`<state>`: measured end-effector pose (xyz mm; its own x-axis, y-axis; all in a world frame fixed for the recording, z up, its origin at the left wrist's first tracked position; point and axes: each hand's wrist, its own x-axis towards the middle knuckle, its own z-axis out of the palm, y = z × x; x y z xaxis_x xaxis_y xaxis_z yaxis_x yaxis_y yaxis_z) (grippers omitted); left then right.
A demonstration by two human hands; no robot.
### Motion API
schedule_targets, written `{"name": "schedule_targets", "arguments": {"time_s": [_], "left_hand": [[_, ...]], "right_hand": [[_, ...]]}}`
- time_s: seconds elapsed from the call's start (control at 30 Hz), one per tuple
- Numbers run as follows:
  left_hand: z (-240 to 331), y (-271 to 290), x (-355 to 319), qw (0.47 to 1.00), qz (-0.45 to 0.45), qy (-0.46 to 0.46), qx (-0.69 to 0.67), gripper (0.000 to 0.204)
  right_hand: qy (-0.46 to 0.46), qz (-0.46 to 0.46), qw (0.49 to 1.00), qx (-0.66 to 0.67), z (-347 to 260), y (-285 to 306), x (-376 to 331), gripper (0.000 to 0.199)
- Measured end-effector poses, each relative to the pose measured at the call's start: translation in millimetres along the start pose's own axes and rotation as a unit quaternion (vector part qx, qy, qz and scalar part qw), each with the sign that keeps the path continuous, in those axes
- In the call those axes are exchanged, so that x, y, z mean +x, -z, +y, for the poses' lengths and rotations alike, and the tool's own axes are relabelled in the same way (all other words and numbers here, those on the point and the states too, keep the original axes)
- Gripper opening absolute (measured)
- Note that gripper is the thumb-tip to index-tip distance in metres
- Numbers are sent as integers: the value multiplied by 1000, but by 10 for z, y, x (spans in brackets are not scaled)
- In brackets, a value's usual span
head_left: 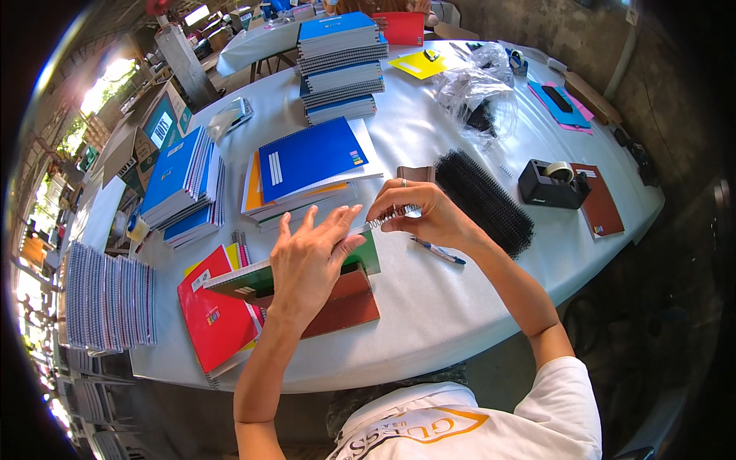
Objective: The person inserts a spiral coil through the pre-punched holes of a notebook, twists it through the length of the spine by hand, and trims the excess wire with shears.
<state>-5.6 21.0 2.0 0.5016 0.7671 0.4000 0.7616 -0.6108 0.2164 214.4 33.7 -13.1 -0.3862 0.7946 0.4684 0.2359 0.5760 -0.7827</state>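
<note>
A green notebook (pixel 368 251) stands on edge in front of me, leaning over a brown flat piece (pixel 351 308). My left hand (pixel 305 264) rests against its upper edge, fingers stretched and apart, thumb pointing toward the corner. At that same corner, my right hand (pixel 429 213) pinches a dark spiral binding coil (pixel 392 216) between thumb and fingers. The coil's tip meets the notebook's edge; whether it has entered the holes is too small to tell. Red notebooks (pixel 217 310) with a yellow one lie under the left end of the green notebook.
Stacked blue notebooks (pixel 337 73) stand at the back, with more (pixel 176 180) at the left. A pile of black coils (pixel 487 203), a pen (pixel 438 251) and a tape dispenser (pixel 553 188) lie to the right. Beyond the table, a person holds a red notebook (pixel 400 29).
</note>
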Motion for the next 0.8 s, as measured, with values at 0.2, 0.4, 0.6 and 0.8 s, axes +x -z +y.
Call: {"name": "schedule_targets", "arguments": {"time_s": [0.2, 0.4, 0.6, 0.8], "left_hand": [[20, 38, -20, 1000, -11, 5, -6, 44], [83, 73, -20, 999, -26, 19, -16, 43], [123, 86, -42, 997, 8, -76, 28, 48], [202, 88, -31, 996, -79, -2, -40, 52]], "right_hand": [[23, -62, 998, 3, -45, 95, 53, 27], [16, -108, 990, -94, -177, 131, -35, 30], [12, -101, 964, -246, -307, 94, -144, 21], [62, -84, 946, -308, -437, 31, -151, 21]]}}
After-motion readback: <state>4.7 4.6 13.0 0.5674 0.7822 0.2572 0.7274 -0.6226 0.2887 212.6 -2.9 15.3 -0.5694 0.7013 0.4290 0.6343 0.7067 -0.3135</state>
